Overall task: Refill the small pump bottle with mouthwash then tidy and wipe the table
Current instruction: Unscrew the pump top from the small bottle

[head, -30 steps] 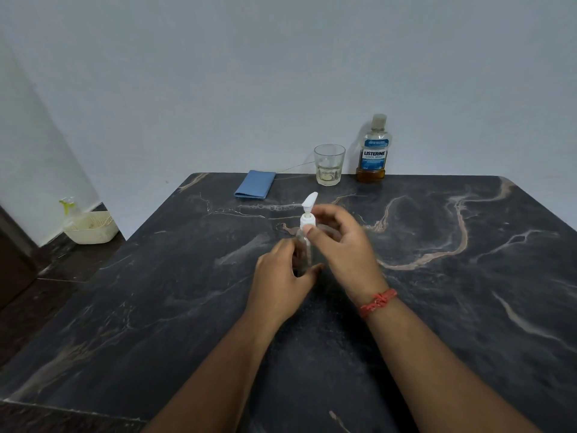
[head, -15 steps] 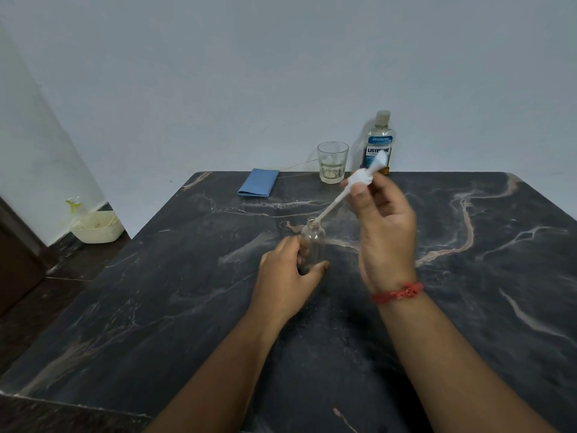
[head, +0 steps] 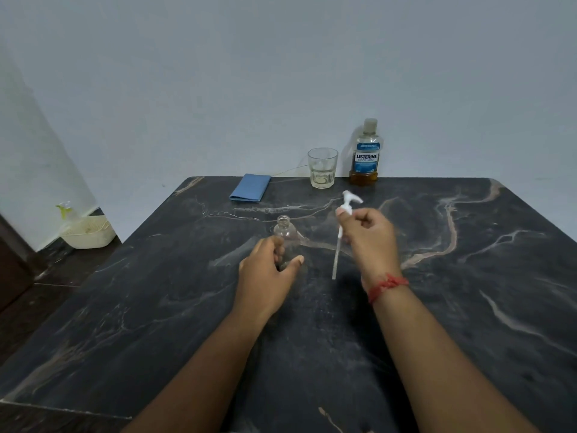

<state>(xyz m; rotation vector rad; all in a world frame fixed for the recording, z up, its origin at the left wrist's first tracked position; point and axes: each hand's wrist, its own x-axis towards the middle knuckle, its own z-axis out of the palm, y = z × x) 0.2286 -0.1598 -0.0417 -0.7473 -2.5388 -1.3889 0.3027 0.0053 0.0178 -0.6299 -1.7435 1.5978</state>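
Table [head: 468, 307]: dark marble slab, pale veins.
Left hand [head: 265, 276]: fingers curled round the clear, round-shouldered small pump bottle [head: 285, 234], upright mid-table, neck uncapped.
Right hand [head: 370, 242]: raised just beside it, pinching the white pump head [head: 348, 203], thin tube hanging down.
Far edge: folded blue cloth [head: 250, 191]; faceted glass [head: 322, 167]; amber mouthwash bottle [head: 364, 151].

Pump head [head: 347, 204] now fully out of the bottle [head: 285, 237], in right hand [head: 370, 242]
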